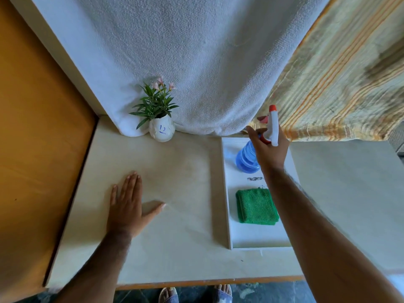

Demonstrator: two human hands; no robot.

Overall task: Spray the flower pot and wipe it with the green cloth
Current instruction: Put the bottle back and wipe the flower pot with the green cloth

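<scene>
A small white flower pot [162, 132] with a blue mark and a green plant with pink flowers stands at the back of the table, against a white towel. My right hand [269, 149] is wrapped around the neck of a blue spray bottle [247, 159] with a white and red trigger head, over the far end of a white tray [227, 193]. A folded green cloth [255, 206] lies in the tray, nearer to me. My left hand [129, 204] rests flat on the table, fingers spread, holding nothing.
The cream table [179, 237] has a wooden panel [39, 127] along its left side. A white towel [185, 51] hangs behind the pot, and a striped cloth [341, 73] hangs at the back right. My feet show below the table's front edge.
</scene>
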